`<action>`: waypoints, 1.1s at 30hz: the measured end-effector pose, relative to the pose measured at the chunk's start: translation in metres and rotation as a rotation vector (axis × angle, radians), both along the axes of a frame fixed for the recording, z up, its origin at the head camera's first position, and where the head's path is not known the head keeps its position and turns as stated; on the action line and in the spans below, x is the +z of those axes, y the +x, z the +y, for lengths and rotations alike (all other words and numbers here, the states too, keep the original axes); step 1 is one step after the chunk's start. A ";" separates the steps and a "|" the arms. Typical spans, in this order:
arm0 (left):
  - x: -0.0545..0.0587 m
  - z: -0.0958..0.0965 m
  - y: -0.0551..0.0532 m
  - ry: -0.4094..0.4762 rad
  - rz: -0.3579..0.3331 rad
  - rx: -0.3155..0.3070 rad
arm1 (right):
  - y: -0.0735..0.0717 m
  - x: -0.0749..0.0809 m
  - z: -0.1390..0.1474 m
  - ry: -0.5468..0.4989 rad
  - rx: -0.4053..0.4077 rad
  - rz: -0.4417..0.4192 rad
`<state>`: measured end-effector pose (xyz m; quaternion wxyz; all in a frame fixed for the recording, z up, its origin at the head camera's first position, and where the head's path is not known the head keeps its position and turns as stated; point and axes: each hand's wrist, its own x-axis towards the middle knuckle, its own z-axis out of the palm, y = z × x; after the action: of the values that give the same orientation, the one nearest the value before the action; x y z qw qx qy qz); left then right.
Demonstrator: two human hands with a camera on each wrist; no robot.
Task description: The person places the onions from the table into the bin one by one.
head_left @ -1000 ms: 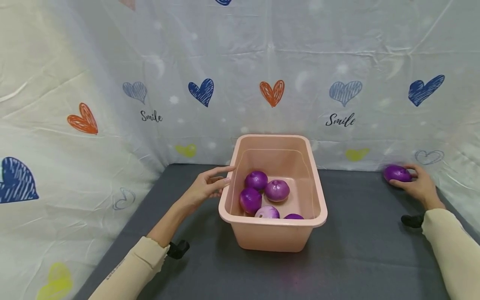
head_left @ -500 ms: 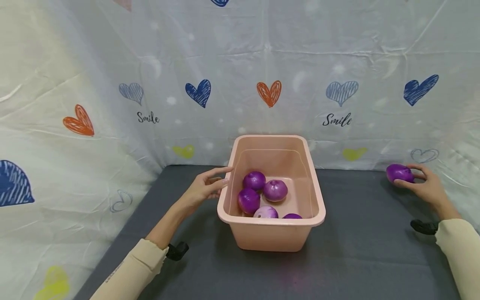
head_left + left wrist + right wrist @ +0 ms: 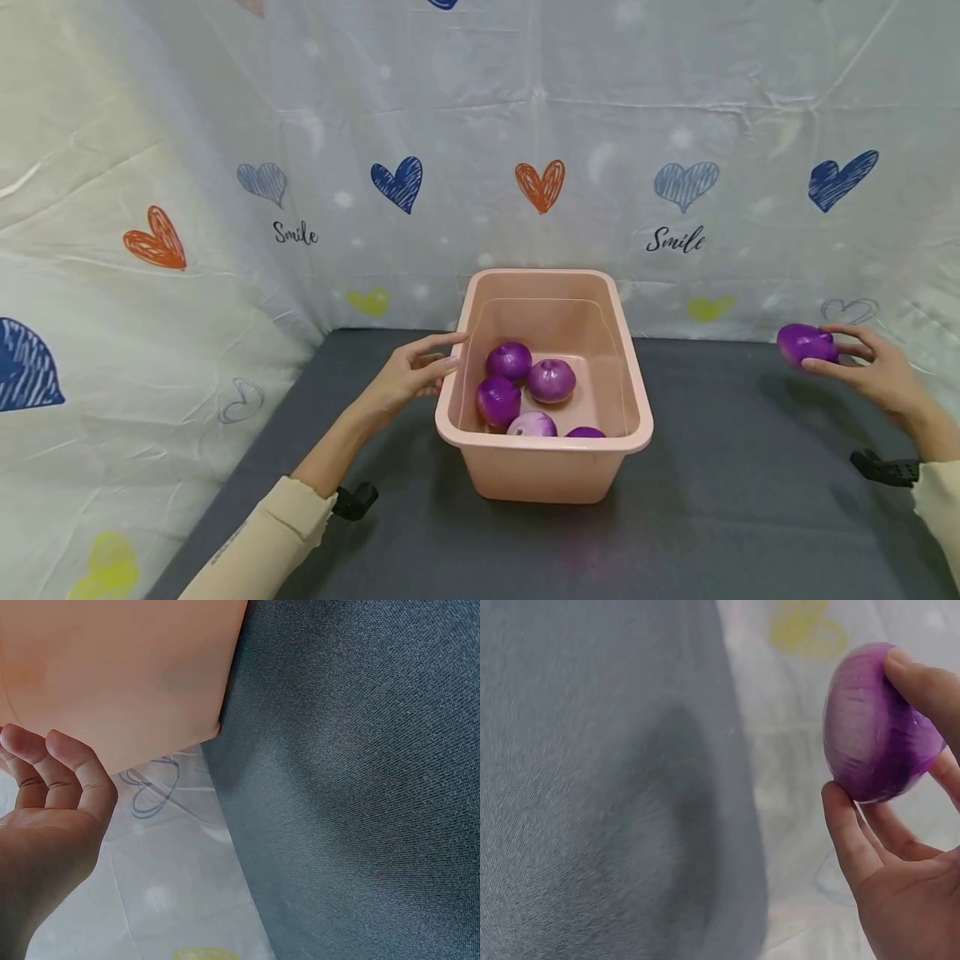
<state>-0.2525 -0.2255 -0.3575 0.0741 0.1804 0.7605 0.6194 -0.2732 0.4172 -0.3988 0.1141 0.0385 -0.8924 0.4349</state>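
Note:
My right hand (image 3: 885,375) pinches a purple onion (image 3: 804,344) between thumb and fingers, over the far right of the table. In the right wrist view this onion (image 3: 874,724) is glossy, pale purple on one side and darker on the other, with its shadow on the cloth below. A pink plastic basin (image 3: 543,471) stands in the middle, and several onions (image 3: 551,382) lie inside it, some partly behind its near wall. At the basin's left rim, my left hand (image 3: 405,379) has index finger and thumb tips against the edge. The left wrist view shows its other fingers (image 3: 75,761) loosely bent beside the basin wall.
Dark grey cloth covers the table (image 3: 712,517). Behind it and along the left hangs a pale curtain (image 3: 465,108) printed with hearts and "Smile"; the basin's far end is close to it. Each wrist wears a black strap (image 3: 356,500).
My right hand has lifted the onion from the table's far right and moved slightly right and nearer with it. The left hand and the basin have stayed in place.

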 end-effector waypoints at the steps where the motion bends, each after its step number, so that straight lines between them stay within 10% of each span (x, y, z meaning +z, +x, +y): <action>1: 0.000 0.000 0.000 0.000 0.001 0.001 | 0.000 0.002 -0.001 0.004 -0.001 0.002; 18: 0.000 -0.001 -0.001 0.012 0.012 -0.007 | 0.013 0.043 -0.050 -0.034 0.139 -0.044; 33: 0.002 -0.001 0.000 0.023 0.000 -0.004 | -0.007 0.076 -0.127 -0.146 0.327 0.007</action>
<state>-0.2527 -0.2261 -0.3558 0.0734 0.1825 0.7531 0.6278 -0.2805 0.2903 -0.3228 0.0474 0.1765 -0.8399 0.5111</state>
